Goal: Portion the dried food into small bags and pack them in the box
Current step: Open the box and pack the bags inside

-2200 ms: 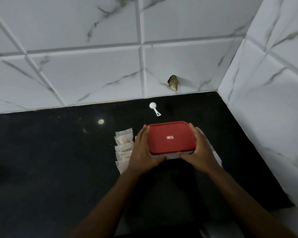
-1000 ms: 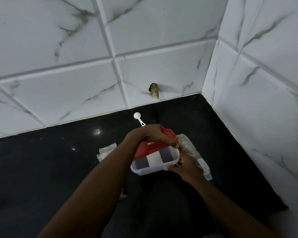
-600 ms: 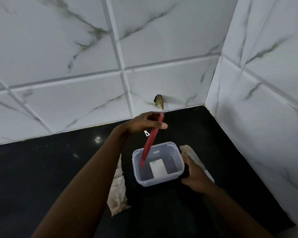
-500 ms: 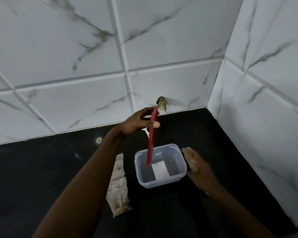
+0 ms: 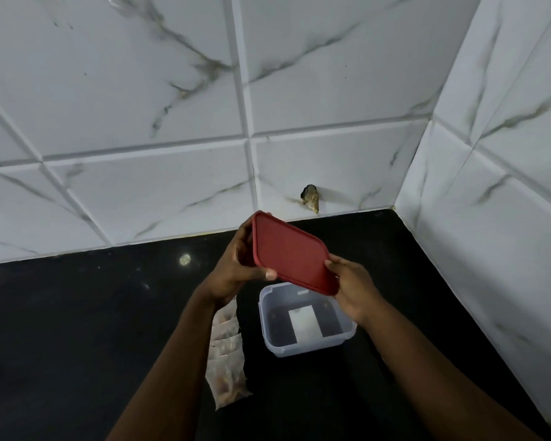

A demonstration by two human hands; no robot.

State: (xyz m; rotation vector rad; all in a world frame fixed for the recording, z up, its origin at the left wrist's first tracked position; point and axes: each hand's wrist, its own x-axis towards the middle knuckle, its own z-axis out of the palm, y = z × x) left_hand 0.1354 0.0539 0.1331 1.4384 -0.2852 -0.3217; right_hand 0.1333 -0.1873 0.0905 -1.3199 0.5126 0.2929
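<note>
I have both hands on the red lid. My left hand curls round its far left edge with the thumb on the near rim, and my right hand pinches the near right corner. The lid hangs tilted between them, a thin rounded rectangle of matte plastic with a raised rim. I judge it light and slightly flexible, best held by opposite edges, since a one-corner pinch could let it twist.

Directly below my hands, between my wrists, the box stands open on the black surface. It is translucent bluish plastic with rounded corners and a stepped rim, and it looks stiff and light. All I see inside is a white rectangle at its floor; whether label or paper I cannot tell.

Under my left forearm, just beside the box, the small bags lie overlapping in a row, clear crinkly film over brownish dried pieces. They should be soft, light and slippery. I would pinch each by its flat top edge rather than the filled belly, to avoid crushing the contents.
</note>
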